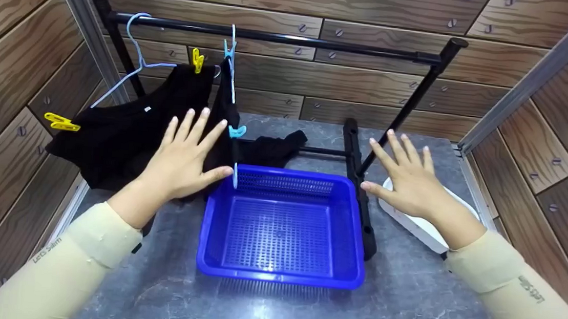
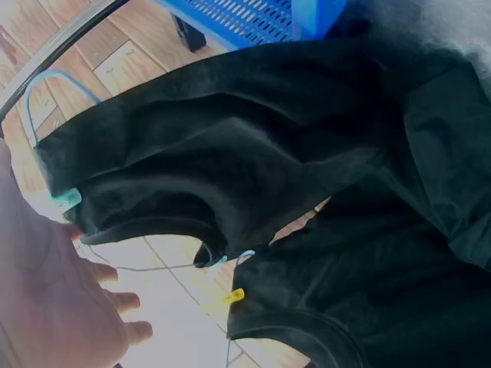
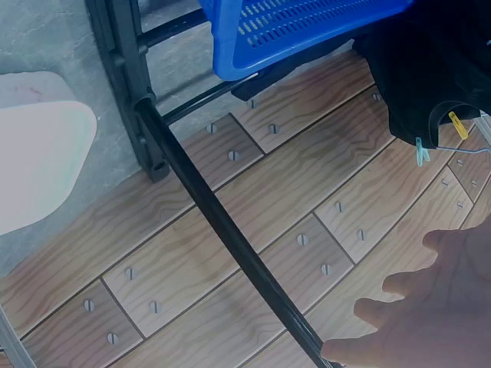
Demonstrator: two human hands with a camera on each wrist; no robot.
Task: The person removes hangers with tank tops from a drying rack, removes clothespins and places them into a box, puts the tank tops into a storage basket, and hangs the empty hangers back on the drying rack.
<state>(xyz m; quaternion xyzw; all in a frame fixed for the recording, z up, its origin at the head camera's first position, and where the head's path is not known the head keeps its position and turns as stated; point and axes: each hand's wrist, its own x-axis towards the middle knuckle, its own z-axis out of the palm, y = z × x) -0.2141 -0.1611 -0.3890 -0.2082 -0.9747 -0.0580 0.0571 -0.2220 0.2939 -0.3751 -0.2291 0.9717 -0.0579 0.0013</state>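
One high view, two close ones
The head view faces forward and down over the left hand (image 1: pixel 184 156) and right hand (image 1: pixel 410 183); the wrist views look past each hand, sharing the blue basket (image 1: pixel 278 278) between them.

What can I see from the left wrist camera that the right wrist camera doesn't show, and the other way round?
Only the left wrist view shows the left hand, close up with its palm in sight. Only the right wrist view shows the white tray, along with a close look at the right hand. Both share the blue basket, black clothing, a yellow peg and the wood-patterned wall.
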